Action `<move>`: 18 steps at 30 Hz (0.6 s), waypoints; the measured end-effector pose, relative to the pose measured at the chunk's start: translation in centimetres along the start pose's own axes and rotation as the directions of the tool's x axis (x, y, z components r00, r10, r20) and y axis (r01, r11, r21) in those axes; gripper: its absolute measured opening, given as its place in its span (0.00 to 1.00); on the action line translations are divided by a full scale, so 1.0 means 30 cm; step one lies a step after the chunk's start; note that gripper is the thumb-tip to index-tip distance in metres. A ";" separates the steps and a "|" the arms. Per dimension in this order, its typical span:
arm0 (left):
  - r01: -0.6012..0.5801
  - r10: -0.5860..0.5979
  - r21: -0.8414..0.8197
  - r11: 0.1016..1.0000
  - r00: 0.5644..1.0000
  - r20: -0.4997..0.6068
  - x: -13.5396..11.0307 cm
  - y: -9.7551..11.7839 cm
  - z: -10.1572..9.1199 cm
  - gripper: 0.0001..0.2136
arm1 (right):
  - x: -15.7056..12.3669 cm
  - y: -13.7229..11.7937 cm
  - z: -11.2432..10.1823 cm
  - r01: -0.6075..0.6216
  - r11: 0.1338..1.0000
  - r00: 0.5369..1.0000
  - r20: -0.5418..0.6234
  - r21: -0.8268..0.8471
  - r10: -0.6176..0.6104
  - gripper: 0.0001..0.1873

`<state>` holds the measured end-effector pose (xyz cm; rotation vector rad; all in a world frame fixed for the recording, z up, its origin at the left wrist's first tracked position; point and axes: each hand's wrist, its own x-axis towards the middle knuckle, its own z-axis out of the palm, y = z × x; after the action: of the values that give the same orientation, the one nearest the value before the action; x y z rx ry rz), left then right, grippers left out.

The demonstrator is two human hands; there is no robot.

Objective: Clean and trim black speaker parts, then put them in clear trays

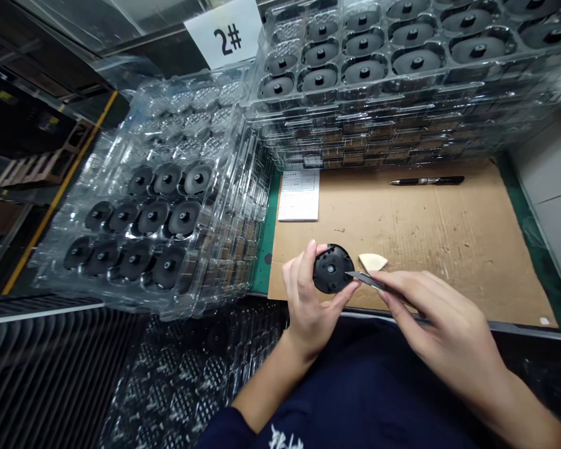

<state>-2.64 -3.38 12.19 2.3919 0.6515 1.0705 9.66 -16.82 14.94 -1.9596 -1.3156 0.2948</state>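
My left hand (pixel 303 299) is closed around a round black plastic disc (pixel 331 268), held up over the near edge of the cardboard sheet (pixel 449 231). My right hand (pixel 430 318) pinches a thin metal blade tool (pixel 367 279) whose tip touches the disc's right rim. A small cream wedge-shaped piece (pixel 373 262) lies on the cardboard just behind the tool.
A stack of clear blister trays (pixel 135 206) with black discs stands at the left. A taller tray stack (pixel 402 68) sits at the back, with a "2#" sign (pixel 227 34). A paper slip (pixel 299 194) and a black pen (pixel 427 181) lie on the cardboard.
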 end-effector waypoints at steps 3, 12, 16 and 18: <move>-0.008 0.008 0.001 1.000 1.000 -0.003 0.000 -0.001 0.002 0.44 | -0.001 0.001 0.006 -0.001 1.000 1.000 0.001 -0.005 0.001 0.16; -0.007 0.007 0.004 1.000 1.000 -0.003 -0.005 -0.007 0.002 0.45 | -0.010 -0.019 -0.026 0.028 0.992 0.982 0.184 0.124 -0.051 0.15; 0.011 -0.011 0.007 1.000 1.000 -0.002 -0.004 -0.007 0.002 0.45 | -0.013 0.022 -0.040 -0.043 0.996 0.998 0.039 0.085 0.039 0.15; 0.022 -0.022 -0.003 1.000 1.000 0.008 -0.004 -0.006 0.004 0.45 | -0.019 0.078 -0.029 -0.119 0.993 0.993 -0.026 -0.008 0.119 0.14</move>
<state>-2.66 -3.33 11.94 2.3799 0.6712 1.0516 11.53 -18.17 13.81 -2.0468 -1.1887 0.3210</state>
